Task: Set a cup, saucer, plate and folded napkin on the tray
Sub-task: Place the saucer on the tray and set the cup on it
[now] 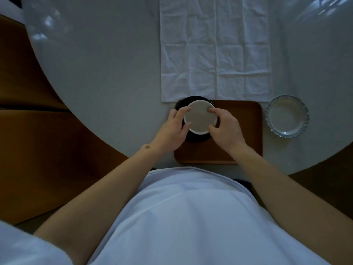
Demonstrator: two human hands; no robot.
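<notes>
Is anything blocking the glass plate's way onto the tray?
Nothing visible does. The glass plate sits on the table just right of the tray, whose right half is bare. Both hands hold the white cup over the dark saucer at its left end.

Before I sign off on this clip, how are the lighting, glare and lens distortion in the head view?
Head view: dim and bluish overall; soft window glare on the white table at the far corners; wide-angle lens bows the table edge and swells the torso; both hands, the white cup and the glass plate stay sharp; the dark saucer loses detail in shadow.
</notes>
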